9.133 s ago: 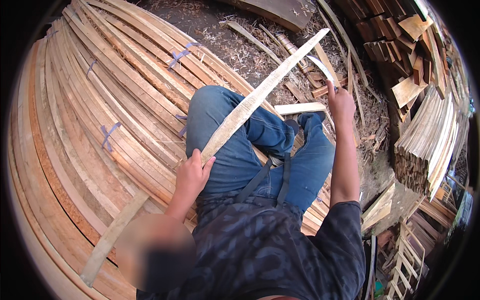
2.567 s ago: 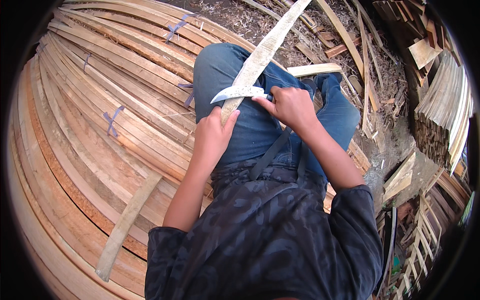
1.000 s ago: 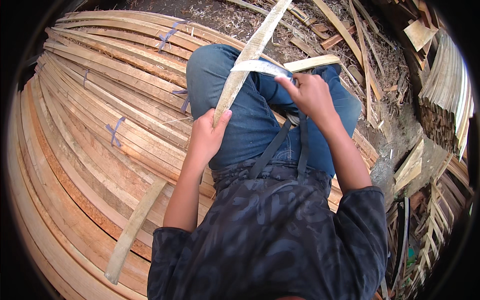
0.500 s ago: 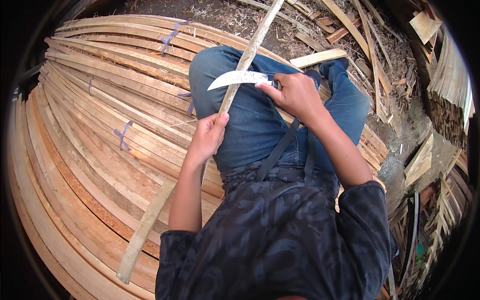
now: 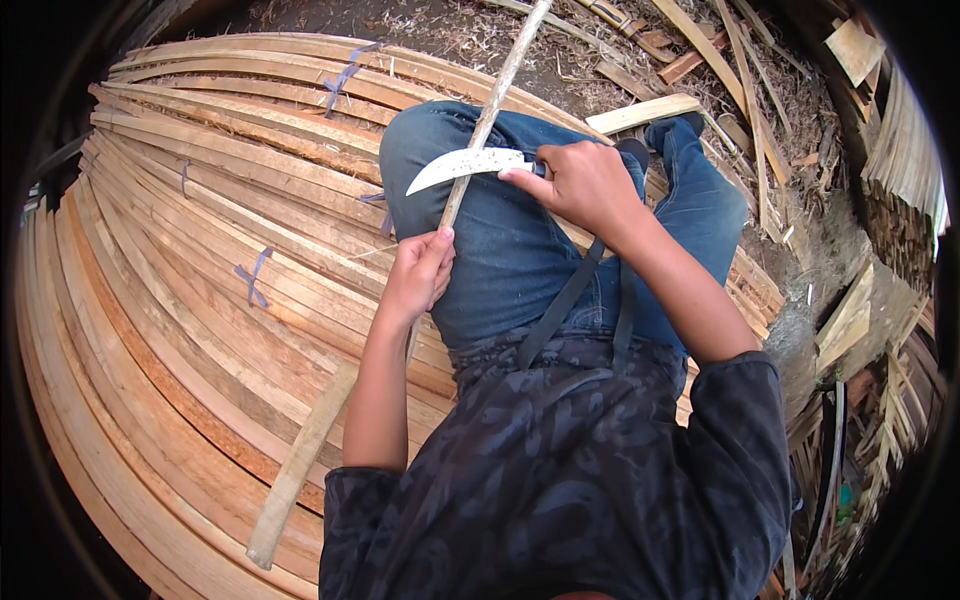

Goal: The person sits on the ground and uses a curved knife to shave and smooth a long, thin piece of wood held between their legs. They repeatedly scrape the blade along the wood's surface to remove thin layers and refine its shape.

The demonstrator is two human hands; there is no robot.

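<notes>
- Clock directions are for the whole view, 12 being the top edge.
- Left hand [image 5: 420, 272], a bit toward 9 from the middle: fingers wrapped around a long wooden slat [image 5: 495, 95], thumb pressed along it.
- The slat is turned narrow side up, so it looks pretty skinny. It runs from that hand past the bent knee and out the top edge near 12, with a short bit poking out below the hand toward 7.
- Right hand [image 5: 588, 185], just toward 1 from the middle: gripping a curved knife [image 5: 465, 168] by its dark handle, thumb up by the base of the blade.
- The pale, speckled blade crosses over the slat, tip toward 9. Can't tell if the edge is actually biting into the wood.
- Blue jeans [image 5: 430, 190] sit right behind all that, dark patterned shirt [image 5: 550, 470] down at 6.
- Big spread of long wooden strips [image 5: 190, 235] fills the side from 7 to 11, some tied with purple ties [image 5: 256, 277].
- One loose batten [image 5: 300, 465] lies across those strips around 8.
- Short pale offcut [image 5: 642, 114] near the foot, toward 1.
- Shavings [image 5: 430, 35] litter the dirt at 12, and there's a stacked bundle of thin boards [image 5: 905, 165] out at 2.
</notes>
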